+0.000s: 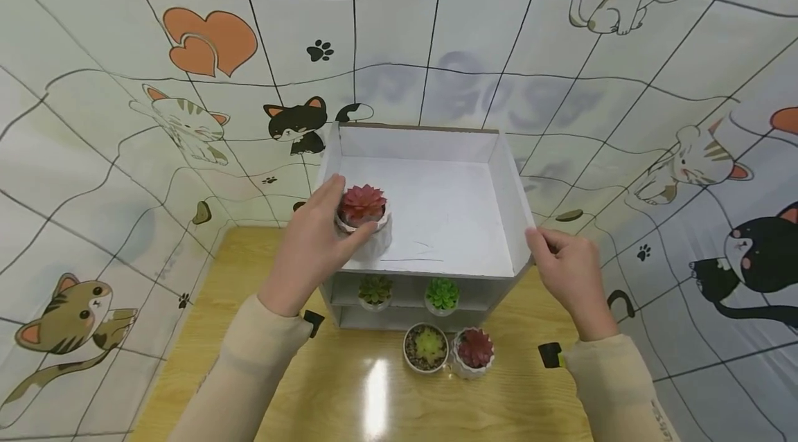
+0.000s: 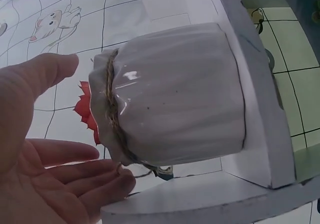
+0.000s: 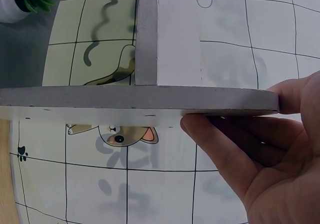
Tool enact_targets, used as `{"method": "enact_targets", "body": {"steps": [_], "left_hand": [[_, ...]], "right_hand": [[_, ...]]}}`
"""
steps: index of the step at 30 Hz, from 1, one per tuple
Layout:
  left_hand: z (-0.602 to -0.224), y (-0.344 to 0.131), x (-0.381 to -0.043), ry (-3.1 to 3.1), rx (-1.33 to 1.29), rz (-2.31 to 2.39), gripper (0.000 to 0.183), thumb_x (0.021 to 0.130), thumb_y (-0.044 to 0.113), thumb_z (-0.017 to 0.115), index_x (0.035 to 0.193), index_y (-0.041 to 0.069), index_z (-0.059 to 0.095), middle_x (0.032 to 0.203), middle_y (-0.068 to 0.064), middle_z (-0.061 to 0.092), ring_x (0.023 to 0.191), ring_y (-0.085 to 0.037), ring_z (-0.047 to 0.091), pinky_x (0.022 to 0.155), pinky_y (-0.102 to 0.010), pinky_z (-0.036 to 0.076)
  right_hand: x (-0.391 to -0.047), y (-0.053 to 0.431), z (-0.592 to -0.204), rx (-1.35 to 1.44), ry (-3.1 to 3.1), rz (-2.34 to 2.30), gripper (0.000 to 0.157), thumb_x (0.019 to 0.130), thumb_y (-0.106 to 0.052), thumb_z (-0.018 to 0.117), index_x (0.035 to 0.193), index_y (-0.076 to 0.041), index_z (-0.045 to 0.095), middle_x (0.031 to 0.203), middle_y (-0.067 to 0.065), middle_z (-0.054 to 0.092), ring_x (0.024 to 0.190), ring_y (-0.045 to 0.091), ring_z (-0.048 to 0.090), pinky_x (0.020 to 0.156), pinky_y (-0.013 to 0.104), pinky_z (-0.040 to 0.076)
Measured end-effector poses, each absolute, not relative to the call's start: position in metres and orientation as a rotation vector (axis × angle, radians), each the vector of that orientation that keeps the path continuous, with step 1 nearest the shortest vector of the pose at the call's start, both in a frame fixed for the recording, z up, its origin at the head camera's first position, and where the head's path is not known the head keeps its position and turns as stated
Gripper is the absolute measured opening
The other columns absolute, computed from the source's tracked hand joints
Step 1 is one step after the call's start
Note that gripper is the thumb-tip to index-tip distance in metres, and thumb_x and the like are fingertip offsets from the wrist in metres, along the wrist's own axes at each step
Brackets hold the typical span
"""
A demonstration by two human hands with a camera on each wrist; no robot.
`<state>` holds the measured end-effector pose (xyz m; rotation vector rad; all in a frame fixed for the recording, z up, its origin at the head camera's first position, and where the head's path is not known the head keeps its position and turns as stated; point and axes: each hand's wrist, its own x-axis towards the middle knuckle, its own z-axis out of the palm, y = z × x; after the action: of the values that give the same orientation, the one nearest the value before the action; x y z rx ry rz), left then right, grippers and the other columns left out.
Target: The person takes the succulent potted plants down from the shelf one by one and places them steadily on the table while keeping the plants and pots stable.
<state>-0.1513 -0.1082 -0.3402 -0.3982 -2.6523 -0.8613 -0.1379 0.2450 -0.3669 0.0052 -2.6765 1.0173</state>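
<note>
On the top level of a white shelf unit (image 1: 442,213), at its front left, stands a white ceramic pot (image 2: 175,94) with twine round its neck and a red succulent (image 1: 363,203) in it. My left hand (image 1: 318,241) is around the pot's upper part, thumb and fingers spread. In the left wrist view the thumb is apart from the pot, and the fingertips lie close to its rim; whether they touch cannot be told. My right hand (image 1: 567,269) pinches the top edge of the unit's right side panel (image 3: 225,99) between thumb and fingers.
Two small potted succulents, one dull green (image 1: 375,289) and one bright green (image 1: 442,294), stand on the level below. On the wooden table (image 1: 299,386) in front are a yellow-green succulent (image 1: 429,345) and a dark red one (image 1: 475,348). A cat-patterned sheet (image 1: 399,33) hangs behind.
</note>
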Motion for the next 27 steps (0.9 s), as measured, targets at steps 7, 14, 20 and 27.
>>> {"method": "enact_targets", "body": {"steps": [7,14,20,27], "left_hand": [[-0.337,-0.102,-0.153,-2.765,-0.33,-0.762,0.087,0.087,0.041,0.083,0.148,-0.01,0.047,0.152,-0.031,0.047,0.138,-0.047,0.048,0.108,-0.058,0.045],[-0.336,-0.097,-0.154,-2.808,-0.354,-0.758,0.099,0.082,0.04,0.089,0.15,-0.013,0.041,0.15,-0.033,0.048,0.134,-0.046,0.053,0.108,-0.056,0.047],[-0.336,-0.093,-0.157,-2.813,-0.353,-0.754,0.098,0.081,0.036,0.091,0.147,-0.016,0.042,0.142,-0.034,0.054,0.126,-0.045,0.058,0.104,-0.054,0.05],[-0.337,-0.092,-0.16,-2.811,-0.339,-0.731,0.097,0.079,0.035,0.092,0.145,-0.017,0.044,0.135,-0.034,0.057,0.119,-0.044,0.06,0.099,-0.053,0.053]], "right_hand": [[-0.136,0.244,-0.366,-0.001,-2.677,1.039,0.042,0.108,-0.029,0.054,0.12,0.006,0.074,0.099,0.026,0.076,0.058,0.018,0.047,0.048,0.027,0.037],[-0.136,0.246,-0.369,0.012,-2.673,1.039,0.042,0.108,-0.029,0.055,0.12,0.006,0.074,0.084,0.02,0.073,0.053,0.015,0.041,0.045,0.028,0.035],[-0.137,0.246,-0.37,0.021,-2.671,1.03,0.042,0.109,-0.029,0.054,0.121,0.007,0.073,0.077,0.017,0.07,0.052,0.015,0.039,0.045,0.028,0.034],[-0.137,0.248,-0.368,0.046,-2.655,1.031,0.04,0.108,-0.027,0.055,0.121,0.007,0.073,0.096,0.026,0.075,0.055,0.015,0.046,0.047,0.027,0.036]]}}
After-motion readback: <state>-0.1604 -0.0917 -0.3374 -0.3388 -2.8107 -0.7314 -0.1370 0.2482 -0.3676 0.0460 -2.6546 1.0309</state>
